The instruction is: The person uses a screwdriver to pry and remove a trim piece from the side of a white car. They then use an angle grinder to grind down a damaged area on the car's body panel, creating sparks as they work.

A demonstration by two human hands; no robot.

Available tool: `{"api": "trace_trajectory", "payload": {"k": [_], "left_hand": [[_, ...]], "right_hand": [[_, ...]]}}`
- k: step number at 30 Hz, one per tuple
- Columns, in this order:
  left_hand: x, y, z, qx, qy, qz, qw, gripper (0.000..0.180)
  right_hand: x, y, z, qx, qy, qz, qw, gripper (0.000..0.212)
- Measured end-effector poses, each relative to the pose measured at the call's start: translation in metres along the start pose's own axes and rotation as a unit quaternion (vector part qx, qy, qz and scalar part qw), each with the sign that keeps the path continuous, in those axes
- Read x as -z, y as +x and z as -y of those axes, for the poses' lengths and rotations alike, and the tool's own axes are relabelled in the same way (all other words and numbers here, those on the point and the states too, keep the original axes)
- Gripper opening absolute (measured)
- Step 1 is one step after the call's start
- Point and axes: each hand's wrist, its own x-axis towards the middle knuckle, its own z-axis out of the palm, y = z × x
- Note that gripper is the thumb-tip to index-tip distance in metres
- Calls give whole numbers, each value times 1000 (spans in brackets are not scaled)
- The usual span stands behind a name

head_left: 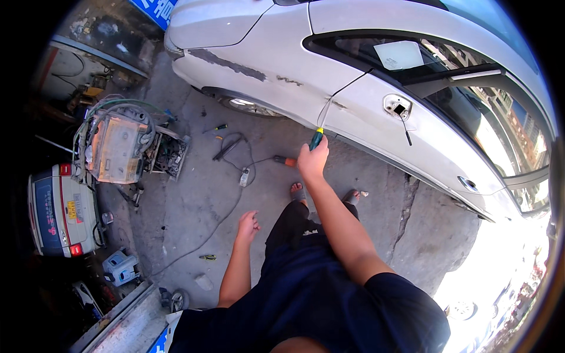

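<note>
My right hand (312, 159) is closed round the green and yellow handle of a screwdriver (318, 136). Its long shaft points up at the silver car (353, 112), reaching the lower body beside the seam of the door; whether the tip touches cannot be made out. Scraped grey patches mark the car's panel, and a dark square opening with a dangling black rod shows at the door handle (399, 108). Lower and to the left, my left hand (248, 226) hangs over the floor, fingers loosely bent and apart, with nothing visible in it.
An orange and black power tool (285, 160) lies by my feet, its cable (220, 220) looping across the concrete. Another screwdriver (220, 127) and pliers (208, 257) are on the floor. At left stand a machine cart (118, 147) with hoses, a blue-grey case (120, 267) and a parked vehicle (62, 209).
</note>
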Motion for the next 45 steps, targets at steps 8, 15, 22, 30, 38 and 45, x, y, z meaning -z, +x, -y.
{"api": "trace_trajectory", "payload": {"k": [8,15,22,30,38,45], "left_hand": [[-7,-2,-4,2,13,-6,1000,17],[-56,-2,-23,-43,87,15,995,18],[-191,-27,-78,-142,169,134,966,21],[-329,-18,-106,-141,150,195,959,30],[-375,-27,-108,-97,168,215,957,34],[-403,-33,-88,-191,296,85,932,40]], "right_hand": [[32,9,-12,19,-24,33,999,66],[52,17,-17,60,-46,34,997,62],[74,25,-23,88,-53,60,993,62],[102,46,-34,114,-41,126,985,60],[121,60,-39,124,-61,170,976,59],[190,47,-45,101,-11,242,965,73]]}}
